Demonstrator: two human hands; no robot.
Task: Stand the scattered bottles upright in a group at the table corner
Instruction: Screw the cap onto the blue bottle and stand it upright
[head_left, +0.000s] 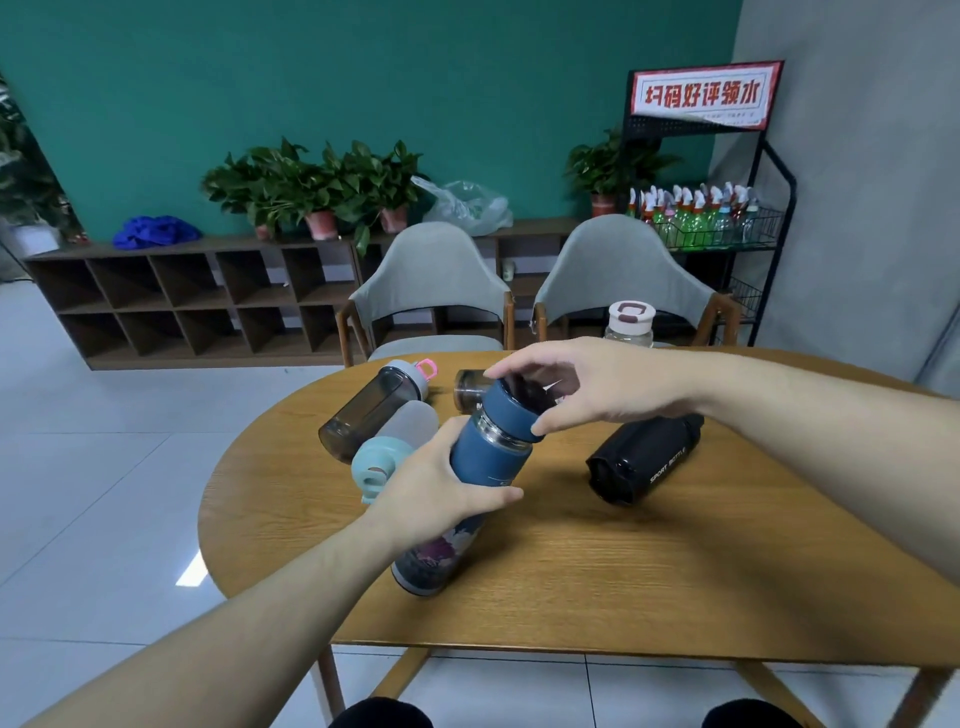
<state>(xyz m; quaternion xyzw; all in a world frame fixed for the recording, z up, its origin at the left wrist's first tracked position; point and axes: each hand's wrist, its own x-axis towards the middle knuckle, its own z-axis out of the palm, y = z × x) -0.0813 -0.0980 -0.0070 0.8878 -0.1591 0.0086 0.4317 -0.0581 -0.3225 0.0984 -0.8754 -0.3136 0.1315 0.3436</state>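
My left hand (441, 493) grips the middle of a blue flask (493, 457) that is tilted, its flowered base near the table. Fingers of my right hand (582, 384) curl around the flask's blue cap. A smoky grey bottle with a pink loop (371, 405) lies on its side at the left. Next to it lies a frosted bottle with a mint lid (400, 441). A small brown bottle (467, 389) lies behind the flask. To the right, a black sport bottle (644, 457) lies on its side. A clear bottle with a white lid (629, 323) stands upright at the table's far edge.
The round wooden table (597, 571) has two grey chairs (431, 280) behind it. A low shelf with potted plants (311, 187) runs along the green wall. A black wire rack with spray bottles (701, 213) stands at the right.
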